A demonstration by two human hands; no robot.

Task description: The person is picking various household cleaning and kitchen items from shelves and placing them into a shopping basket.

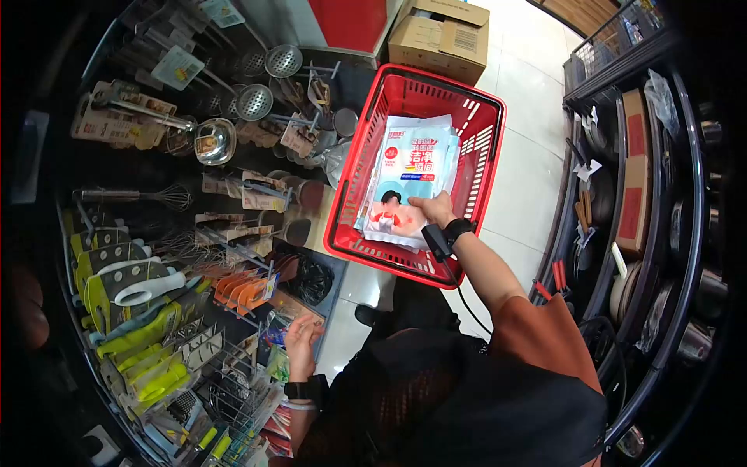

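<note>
At the left of the frame a rack [156, 257] is crowded with hanging kitchen tools, peelers and strainers. The left hand [302, 336] is low in the frame, at the hooks with small packets [274, 331]; its fingers are curled there, but I cannot tell if it holds one. To the right, in the upper middle, is a red basket [482, 148]. A packet [408, 183] lies flat inside, its long axis running from upper right to lower left. It is white and light blue with printed text and a picture. The right hand [434, 208] grips its right edge. Some room is free around the packet. Pale floor [521, 187] runs between the basket and the shelves [646, 194] at the right.
</note>
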